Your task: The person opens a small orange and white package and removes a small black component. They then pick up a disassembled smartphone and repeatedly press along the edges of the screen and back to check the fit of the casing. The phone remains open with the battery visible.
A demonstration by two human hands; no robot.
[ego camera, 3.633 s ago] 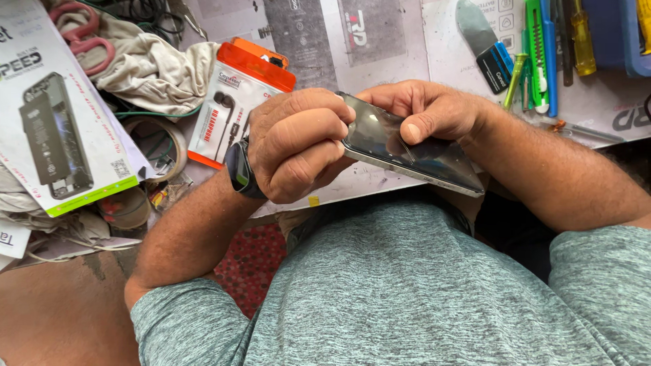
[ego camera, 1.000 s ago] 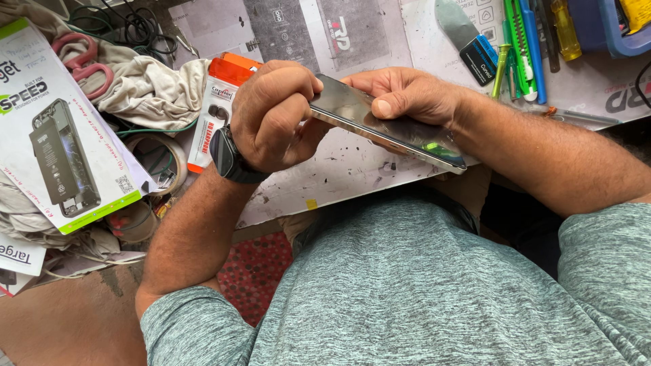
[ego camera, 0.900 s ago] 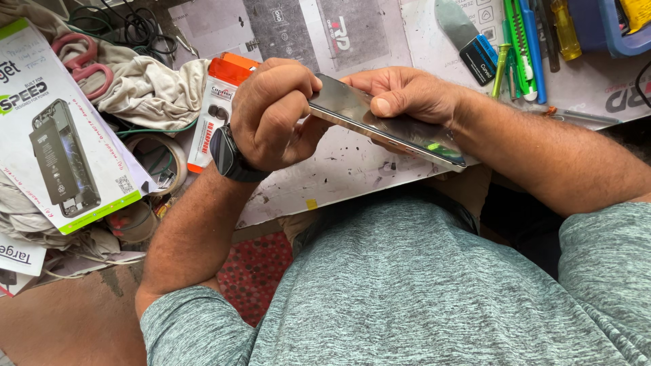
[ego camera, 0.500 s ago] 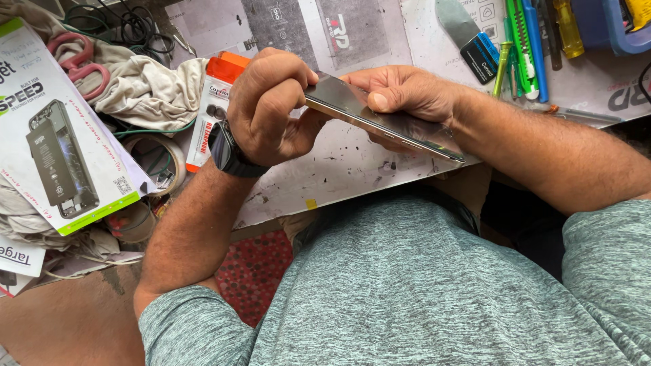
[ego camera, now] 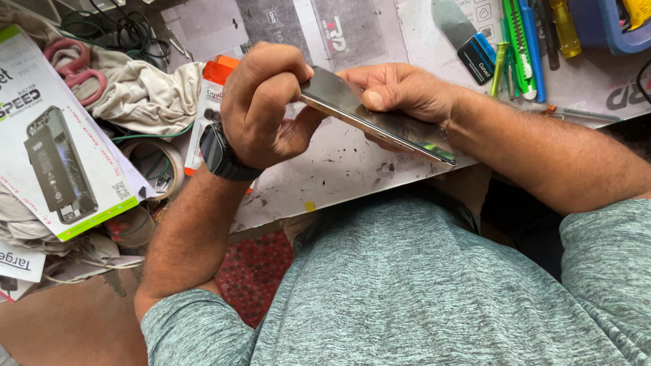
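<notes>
Above the littered work mat [ego camera: 352, 169], left hand [ego camera: 264, 102] and right hand [ego camera: 400, 91] both grip a phone [ego camera: 373, 118]

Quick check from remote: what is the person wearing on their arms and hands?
Both hands are bare, no gloves. The left hand has a dark wristwatch with a black band at the wrist. The right hand wears nothing visible. Short grey-green heathered sleeves cover only the upper arms; forearms bare.

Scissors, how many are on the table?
1: pink-handled scissors lie at the far left on a crumpled cloth, away from both hands. More may hide in the clutter.
</notes>
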